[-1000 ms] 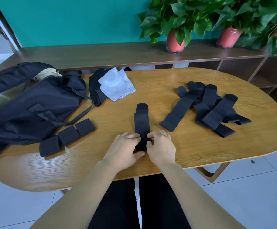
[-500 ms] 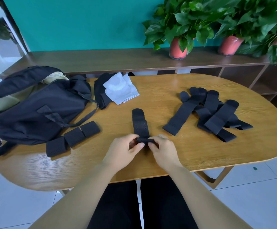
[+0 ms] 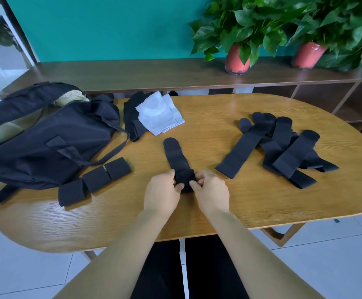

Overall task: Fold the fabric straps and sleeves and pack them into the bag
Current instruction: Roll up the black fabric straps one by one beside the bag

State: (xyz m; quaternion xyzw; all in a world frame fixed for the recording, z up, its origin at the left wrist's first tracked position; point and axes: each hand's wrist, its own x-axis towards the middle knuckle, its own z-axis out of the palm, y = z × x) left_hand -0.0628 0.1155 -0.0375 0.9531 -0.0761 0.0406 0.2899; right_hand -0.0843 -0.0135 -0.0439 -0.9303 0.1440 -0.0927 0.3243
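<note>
A black perforated strap (image 3: 175, 155) lies lengthwise on the middle of the wooden table (image 3: 229, 197). Its near end is doubled over into a thick fold. My left hand (image 3: 161, 192) and my right hand (image 3: 211, 192) pinch that fold from either side with thumbs and fingertips. A pile of several loose black straps (image 3: 283, 147) lies to the right. Three folded black straps (image 3: 94, 179) sit in a row to the left, beside the black bag (image 3: 44, 137), which is open at its far side. A white sleeve (image 3: 159, 114) rests on a black sleeve (image 3: 131, 118) behind.
The bag's long strap (image 3: 108, 155) loops across the table toward the folded pieces. A dark wooden shelf (image 3: 154, 72) with two potted plants (image 3: 238, 59) runs behind the table. Tiled floor shows beyond the table's near edge.
The strap's near end has been folded over away from me, so the flat part is shorter. Both hands moved forward with the fold and still pinch it.
</note>
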